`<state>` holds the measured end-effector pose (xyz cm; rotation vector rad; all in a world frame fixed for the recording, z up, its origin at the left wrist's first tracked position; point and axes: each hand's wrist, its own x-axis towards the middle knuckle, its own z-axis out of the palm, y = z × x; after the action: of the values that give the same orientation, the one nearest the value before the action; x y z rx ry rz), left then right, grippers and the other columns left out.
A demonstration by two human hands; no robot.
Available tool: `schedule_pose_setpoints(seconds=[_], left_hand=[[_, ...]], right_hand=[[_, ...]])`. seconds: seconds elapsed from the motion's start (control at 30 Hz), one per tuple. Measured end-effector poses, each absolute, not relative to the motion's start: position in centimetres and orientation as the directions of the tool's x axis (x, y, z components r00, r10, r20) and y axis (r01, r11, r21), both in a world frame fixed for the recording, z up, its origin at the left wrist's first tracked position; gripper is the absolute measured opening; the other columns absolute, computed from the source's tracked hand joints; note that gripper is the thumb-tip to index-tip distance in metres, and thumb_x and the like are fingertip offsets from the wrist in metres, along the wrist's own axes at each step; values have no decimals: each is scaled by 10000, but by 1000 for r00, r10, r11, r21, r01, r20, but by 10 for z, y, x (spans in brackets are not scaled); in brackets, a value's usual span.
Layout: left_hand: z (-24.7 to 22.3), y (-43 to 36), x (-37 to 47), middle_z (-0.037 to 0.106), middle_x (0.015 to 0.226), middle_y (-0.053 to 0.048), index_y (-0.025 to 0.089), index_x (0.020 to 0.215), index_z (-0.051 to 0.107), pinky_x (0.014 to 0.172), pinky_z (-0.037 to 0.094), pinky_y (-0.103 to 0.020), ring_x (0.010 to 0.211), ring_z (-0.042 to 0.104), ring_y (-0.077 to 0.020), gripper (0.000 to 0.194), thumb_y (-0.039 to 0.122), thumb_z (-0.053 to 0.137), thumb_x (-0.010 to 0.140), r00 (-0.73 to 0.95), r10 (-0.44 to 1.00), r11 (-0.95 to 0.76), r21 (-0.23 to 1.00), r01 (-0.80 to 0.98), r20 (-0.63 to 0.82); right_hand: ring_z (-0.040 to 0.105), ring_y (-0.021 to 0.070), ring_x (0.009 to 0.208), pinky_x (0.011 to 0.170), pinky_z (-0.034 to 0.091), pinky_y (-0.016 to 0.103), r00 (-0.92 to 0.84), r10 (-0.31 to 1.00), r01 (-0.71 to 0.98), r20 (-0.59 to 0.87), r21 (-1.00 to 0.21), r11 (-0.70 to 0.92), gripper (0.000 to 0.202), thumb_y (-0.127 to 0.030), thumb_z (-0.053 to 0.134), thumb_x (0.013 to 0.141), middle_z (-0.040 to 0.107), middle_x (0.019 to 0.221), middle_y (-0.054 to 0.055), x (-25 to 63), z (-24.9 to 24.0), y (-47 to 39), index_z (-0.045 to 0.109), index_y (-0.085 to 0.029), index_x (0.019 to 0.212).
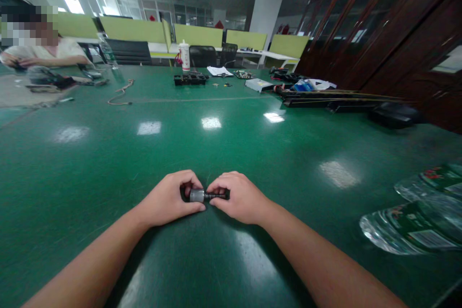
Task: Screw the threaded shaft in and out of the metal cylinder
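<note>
Between my two hands, just above or on the green table [202, 144], lies a small silver-grey cylinder [197, 196] with a black end. Fingers of my left hand [166, 200] curl around this cylinder, thumb below it. A thin dark shaft [216, 196] runs in line from its right side to a wider black end. My right hand [241, 197] pinches that shaft between thumb and fingers. The two parts meet or nearly meet; whether they are joined I cannot tell. Part of each is hidden by the fingers.
Clear plastic bottles [407, 226] with green labels lie at the right. Farther back are a black slotted part [190, 79], a white bottle [184, 55], a grey metal box [258, 85] and long dark parts [325, 97]. Another person [46, 55] sits at the far left.
</note>
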<state>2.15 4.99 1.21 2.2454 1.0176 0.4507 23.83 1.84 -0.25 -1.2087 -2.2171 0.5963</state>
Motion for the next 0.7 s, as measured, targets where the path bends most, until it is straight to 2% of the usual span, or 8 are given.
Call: schedule_pose_setpoints(seconds=[0.2, 0.7], left_hand=[[14, 51, 22, 588, 758, 8, 173, 874, 635, 647, 421, -256, 697, 559, -154, 187, 336, 676, 794, 666, 744, -523, 670, 526, 57], [14, 50, 23, 590, 741, 16, 179, 892, 654, 634, 414, -250, 682, 567, -153, 221, 341, 715, 754, 648, 760, -516, 643, 566, 39]], right_hand=[[596, 132, 772, 772, 397, 278, -463, 849, 628, 254, -582, 517, 129, -180, 712, 778, 689, 807, -7, 238, -2, 17, 713, -199, 905], [601, 157, 839, 821, 402, 300, -490, 837, 653, 242, -534, 537, 176, -199, 683, 811, 700, 877, 19, 238, -1, 16, 716, -204, 984]])
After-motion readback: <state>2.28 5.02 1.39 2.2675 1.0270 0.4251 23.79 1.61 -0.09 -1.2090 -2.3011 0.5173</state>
